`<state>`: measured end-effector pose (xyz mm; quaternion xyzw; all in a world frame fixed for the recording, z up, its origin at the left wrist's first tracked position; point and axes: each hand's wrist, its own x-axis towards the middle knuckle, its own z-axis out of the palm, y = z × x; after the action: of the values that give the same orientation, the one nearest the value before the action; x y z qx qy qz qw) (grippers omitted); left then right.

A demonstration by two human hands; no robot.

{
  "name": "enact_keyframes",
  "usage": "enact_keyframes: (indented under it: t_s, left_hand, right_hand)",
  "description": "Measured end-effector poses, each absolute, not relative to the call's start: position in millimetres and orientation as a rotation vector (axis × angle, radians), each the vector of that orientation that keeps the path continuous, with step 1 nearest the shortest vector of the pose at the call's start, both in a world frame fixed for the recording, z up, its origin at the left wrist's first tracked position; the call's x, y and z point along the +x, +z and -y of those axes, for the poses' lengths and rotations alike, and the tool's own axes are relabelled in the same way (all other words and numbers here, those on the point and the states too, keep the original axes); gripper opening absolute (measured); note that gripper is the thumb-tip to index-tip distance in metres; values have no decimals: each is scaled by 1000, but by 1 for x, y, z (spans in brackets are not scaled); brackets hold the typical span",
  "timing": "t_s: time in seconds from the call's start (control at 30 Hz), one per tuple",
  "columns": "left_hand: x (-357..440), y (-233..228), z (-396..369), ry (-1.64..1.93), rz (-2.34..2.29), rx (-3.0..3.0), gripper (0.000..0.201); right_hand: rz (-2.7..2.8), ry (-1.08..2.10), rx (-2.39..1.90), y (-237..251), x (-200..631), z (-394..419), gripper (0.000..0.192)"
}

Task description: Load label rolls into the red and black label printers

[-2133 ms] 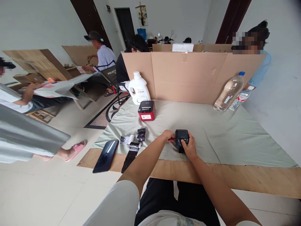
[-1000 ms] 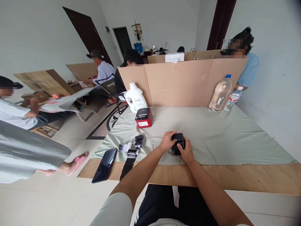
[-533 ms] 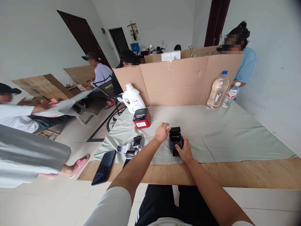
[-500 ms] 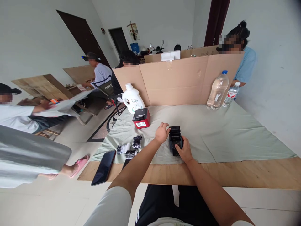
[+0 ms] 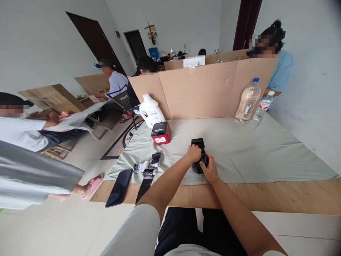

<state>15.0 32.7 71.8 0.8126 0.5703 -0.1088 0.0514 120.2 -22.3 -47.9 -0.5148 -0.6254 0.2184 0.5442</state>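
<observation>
A small black printer stands on the cloth with its lid flipped up at the far side. My right hand grips it along the right, thumb over the near edge. Over the opening, my left hand has its fingers curled down into the body; what they pinch there is hidden. To the left lie a black-printed paper roll with a long unrolled tail, a white roll and another small dark roll. Behind them sits a red and black printer.
A phone lies at the table's left front corner. Along the back stand a white jug, a cardboard screen, a large bottle and a smaller bottle. Several people sit around; one person's legs are close on the left.
My left hand has moved from beside the raised lid, right and nearer, into the printer's opening. My right hand keeps its grip. The view has shifted slightly.
</observation>
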Motion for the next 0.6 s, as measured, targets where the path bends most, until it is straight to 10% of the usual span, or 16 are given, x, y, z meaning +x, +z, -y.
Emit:
enact_keyframes:
  t_s: [0.6]
  left_hand:
    - [-22,74,-28,399,-1573,2016,34]
  right_hand:
    - [1503,541,-1221,-46,126,21,60]
